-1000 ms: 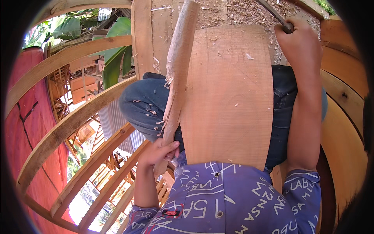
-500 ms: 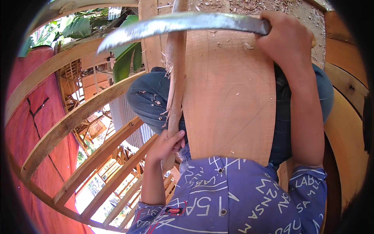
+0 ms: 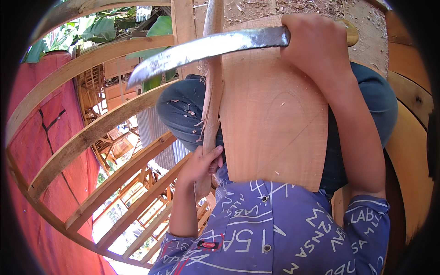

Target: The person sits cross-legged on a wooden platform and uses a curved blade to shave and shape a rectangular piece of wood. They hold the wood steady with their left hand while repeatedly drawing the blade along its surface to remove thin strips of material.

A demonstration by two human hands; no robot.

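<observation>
Outdoors, among curved wooden slats (image 3: pixel 91 133), we rest a broad pale wooden plank (image 3: pixel 272 119) on our lap. Our left hand (image 3: pixel 201 162) grips a slim wooden stick (image 3: pixel 211 96) upright; our right hand (image 3: pixel 316 43) clenches a long steel blade (image 3: pixel 206 48). We judge this a shaving step; the next cut needs a controlled stroke clear of the fingers.

Person's wearing a short-sleeved button-up shirt (image 3: pixel 275 233) along the bottom of the frame, purple-blue with a white scribbly letter-and-zigzag print all over, small dark buttons down the front, and a little dark patch with red stitching low on the chest. Sleeves end above the elbows, forearms bare. Dark blue-grey trousers (image 3: pixel 183 114) mid-frame, flecked with pale wood chips. Both hands bare: left hand (image 3: pixel 199 165), right hand (image 3: pixel 314 43).
</observation>
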